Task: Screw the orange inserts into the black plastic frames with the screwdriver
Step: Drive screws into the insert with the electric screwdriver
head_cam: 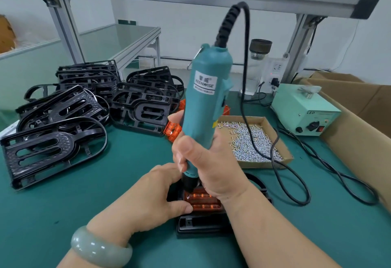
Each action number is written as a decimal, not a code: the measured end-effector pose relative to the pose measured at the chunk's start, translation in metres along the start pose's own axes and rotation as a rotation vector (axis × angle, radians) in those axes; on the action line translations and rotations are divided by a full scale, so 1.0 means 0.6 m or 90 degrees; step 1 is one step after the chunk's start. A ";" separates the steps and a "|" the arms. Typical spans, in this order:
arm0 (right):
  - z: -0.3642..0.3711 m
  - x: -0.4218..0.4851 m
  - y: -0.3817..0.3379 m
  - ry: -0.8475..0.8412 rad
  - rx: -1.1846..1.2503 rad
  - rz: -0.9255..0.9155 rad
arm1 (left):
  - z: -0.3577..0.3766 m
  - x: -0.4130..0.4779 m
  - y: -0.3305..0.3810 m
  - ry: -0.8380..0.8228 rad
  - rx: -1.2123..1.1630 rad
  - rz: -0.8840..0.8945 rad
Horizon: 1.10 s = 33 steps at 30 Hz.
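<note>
My right hand (pixel 203 162) grips a teal electric screwdriver (pixel 203 100), held nearly upright with its black tip down on an orange insert (pixel 204 201). The insert lies in a black plastic frame (pixel 201 224) on the green mat near me. My left hand (pixel 156 191) rests on the frame's left side, with the thumb pressing the insert's edge. The screwdriver's bit and the screw under it are hidden by my hands. More orange inserts (pixel 173 129) lie behind the screwdriver.
A pile of black frames (pixel 84 107) fills the left of the bench. A cardboard tray of silver screws (pixel 251 141) sits to the right, with a pale green power supply (pixel 304 109) and its black cables (pixel 317 162) beyond. A large cardboard box (pixel 359 102) stands far right.
</note>
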State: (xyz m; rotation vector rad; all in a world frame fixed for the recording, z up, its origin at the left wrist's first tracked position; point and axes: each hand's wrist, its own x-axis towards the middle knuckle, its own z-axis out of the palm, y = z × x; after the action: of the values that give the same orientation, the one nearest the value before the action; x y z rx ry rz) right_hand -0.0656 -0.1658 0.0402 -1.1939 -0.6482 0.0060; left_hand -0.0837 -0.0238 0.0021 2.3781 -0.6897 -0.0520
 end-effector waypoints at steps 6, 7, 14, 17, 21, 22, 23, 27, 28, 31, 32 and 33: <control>-0.006 -0.007 0.000 0.055 0.029 -0.009 | 0.000 0.005 -0.005 -0.020 -0.016 -0.002; -0.006 -0.010 0.000 0.056 0.019 -0.012 | 0.001 0.006 -0.008 -0.017 -0.013 -0.002; 0.001 -0.013 -0.003 0.025 -0.032 -0.003 | 0.004 0.002 -0.001 0.002 0.006 -0.005; -0.003 -0.011 -0.004 0.036 -0.026 0.000 | 0.001 0.002 -0.001 -0.010 0.013 -0.006; -0.002 -0.007 -0.003 0.015 -0.032 -0.011 | 0.004 0.000 -0.010 -0.005 -0.001 -0.033; -0.001 -0.006 -0.004 0.012 -0.034 -0.011 | 0.005 0.000 -0.011 -0.003 -0.002 -0.038; -0.002 -0.005 -0.004 0.010 -0.033 -0.011 | 0.006 0.000 -0.012 -0.003 -0.004 -0.041; -0.003 -0.005 -0.004 0.004 -0.005 -0.019 | 0.003 0.001 -0.007 -0.011 -0.022 -0.046; -0.003 -0.005 -0.005 0.006 0.002 -0.024 | 0.002 0.003 -0.006 -0.014 -0.023 -0.039; -0.007 0.001 -0.016 0.028 0.032 -0.044 | 0.004 0.006 -0.010 -0.019 -0.034 -0.022; -0.009 0.005 -0.022 0.037 0.037 -0.056 | 0.005 0.007 -0.012 -0.026 -0.035 -0.031; -0.012 0.008 -0.028 0.045 0.038 -0.068 | 0.007 0.007 -0.015 -0.032 -0.032 -0.044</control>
State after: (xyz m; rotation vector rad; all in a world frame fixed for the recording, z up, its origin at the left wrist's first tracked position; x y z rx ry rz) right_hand -0.0638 -0.1770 0.0556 -1.0952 -0.6446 -0.1061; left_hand -0.0768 -0.0225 -0.0059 2.3594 -0.6227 -0.1570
